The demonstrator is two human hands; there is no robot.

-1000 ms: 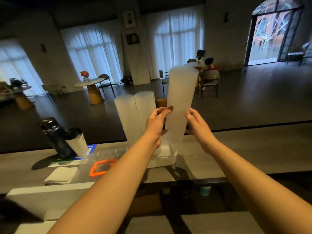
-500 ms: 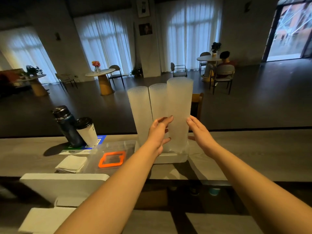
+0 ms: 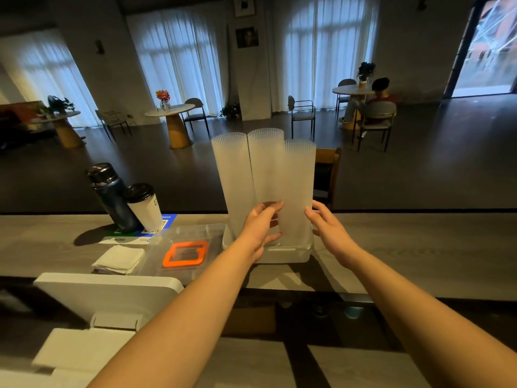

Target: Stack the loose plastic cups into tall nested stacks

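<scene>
Three tall stacks of nested frosted plastic cups stand upright side by side in a clear plastic bin (image 3: 293, 252) on the wooden counter. The left stack (image 3: 232, 177) and the middle stack (image 3: 265, 163) stand free. The right stack (image 3: 298, 180) sits lowest, with its foot down inside the bin. My left hand (image 3: 261, 225) grips that stack's lower left side, thumb and fingers around it. My right hand (image 3: 326, 225) touches its lower right side with the fingers spread.
Left of the bin lie a clear lid with an orange seal (image 3: 186, 253) and folded napkins (image 3: 119, 259). Behind them stand a dark flask (image 3: 112, 196) and a lidded paper cup (image 3: 144, 208). A white device (image 3: 109, 292) sits near me. A person sits at a far table.
The right stack has come down from raised above the others into the bin beside them, both hands following it down. The camera has tilted lower.
</scene>
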